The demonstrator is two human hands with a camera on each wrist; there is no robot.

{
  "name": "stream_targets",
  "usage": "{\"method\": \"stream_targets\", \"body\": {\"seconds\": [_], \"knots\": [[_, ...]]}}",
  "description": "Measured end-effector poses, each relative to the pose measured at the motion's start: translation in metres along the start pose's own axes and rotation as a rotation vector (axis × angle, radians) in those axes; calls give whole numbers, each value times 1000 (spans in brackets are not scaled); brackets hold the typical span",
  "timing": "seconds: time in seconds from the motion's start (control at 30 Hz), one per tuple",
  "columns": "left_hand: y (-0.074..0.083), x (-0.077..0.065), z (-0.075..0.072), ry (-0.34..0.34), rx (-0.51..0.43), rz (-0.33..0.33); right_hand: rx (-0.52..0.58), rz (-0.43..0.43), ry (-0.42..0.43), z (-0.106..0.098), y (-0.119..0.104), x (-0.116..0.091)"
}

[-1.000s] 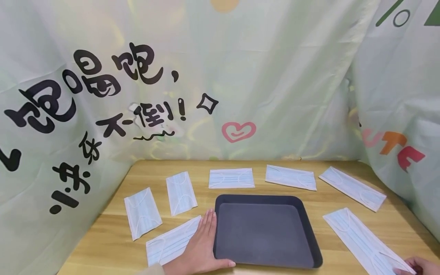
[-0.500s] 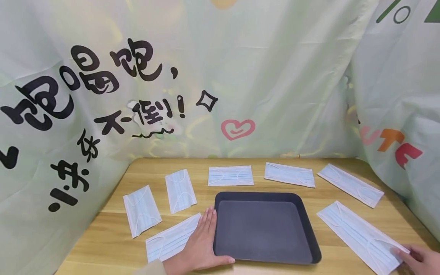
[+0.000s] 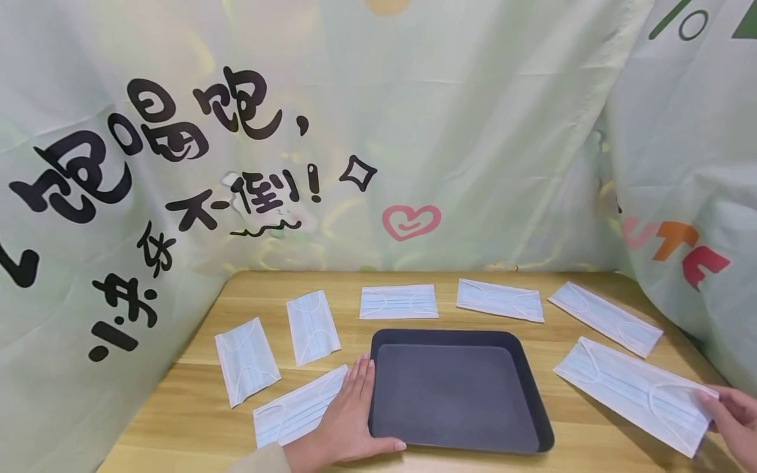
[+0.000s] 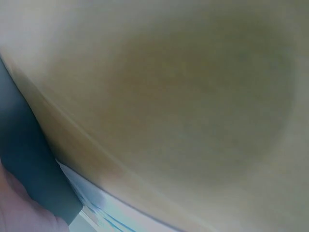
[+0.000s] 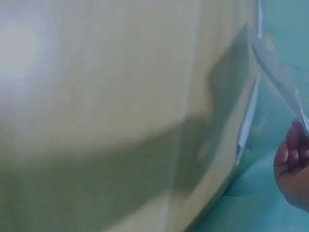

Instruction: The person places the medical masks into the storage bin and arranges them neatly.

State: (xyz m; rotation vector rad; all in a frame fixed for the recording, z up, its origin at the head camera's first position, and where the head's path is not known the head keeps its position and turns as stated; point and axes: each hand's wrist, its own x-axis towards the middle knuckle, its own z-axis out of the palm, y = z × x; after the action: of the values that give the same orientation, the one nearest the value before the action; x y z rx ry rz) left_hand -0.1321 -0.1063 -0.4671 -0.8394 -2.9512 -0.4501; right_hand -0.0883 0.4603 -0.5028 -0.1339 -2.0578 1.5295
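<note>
My right hand (image 3: 736, 420) pinches the right end of a pale blue face mask (image 3: 635, 394), whose near edge is lifted off the table at the right. In the right wrist view the mask (image 5: 277, 72) extends from the curled fingers (image 5: 292, 150), its shadow falling on the wood. With fingers straight, my left hand (image 3: 343, 420) lies along the left side of a dark grey rectangular tray (image 3: 455, 394), thumb at its front edge. Part of another face mask (image 3: 298, 407) is hidden under or behind that hand. The tray holds nothing.
More face masks lie flat on the wooden table (image 3: 195, 394): one mask (image 3: 247, 361) at the left, one mask (image 3: 399, 302) behind the tray, one mask (image 3: 606, 318) at the back right, among several. A printed cloth (image 3: 473, 131) hangs round the table's back and sides.
My right hand has moved up and slightly right, raising the near end of the mask off the table and turning it more crosswise. My left hand and the tray stay in place.
</note>
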Motion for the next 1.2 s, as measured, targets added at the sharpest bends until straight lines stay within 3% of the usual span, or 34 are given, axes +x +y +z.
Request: {"method": "stream_targets", "body": {"seconds": [0.27,0.5,0.6,0.83,0.93,1.13,1.2], "knots": [[0,1,0,9,25,16,20,-93,-11,-19,30,28],[0,2,-1,-3,25,3,347,-93,-125,-21,32,50],[0,1,-1,3,25,4,388,-100,-168,-21,38,59],[1,1,-1,-3,27,-2,308,-111,-175,-15,36,73],[1,1,-1,-4,22,-1,283,-82,-193,-3,15,69],[1,-1,0,20,24,9,83,96,-225,49,-105,35],[0,-1,0,30,33,11,34,129,-246,63,-129,27]]}}
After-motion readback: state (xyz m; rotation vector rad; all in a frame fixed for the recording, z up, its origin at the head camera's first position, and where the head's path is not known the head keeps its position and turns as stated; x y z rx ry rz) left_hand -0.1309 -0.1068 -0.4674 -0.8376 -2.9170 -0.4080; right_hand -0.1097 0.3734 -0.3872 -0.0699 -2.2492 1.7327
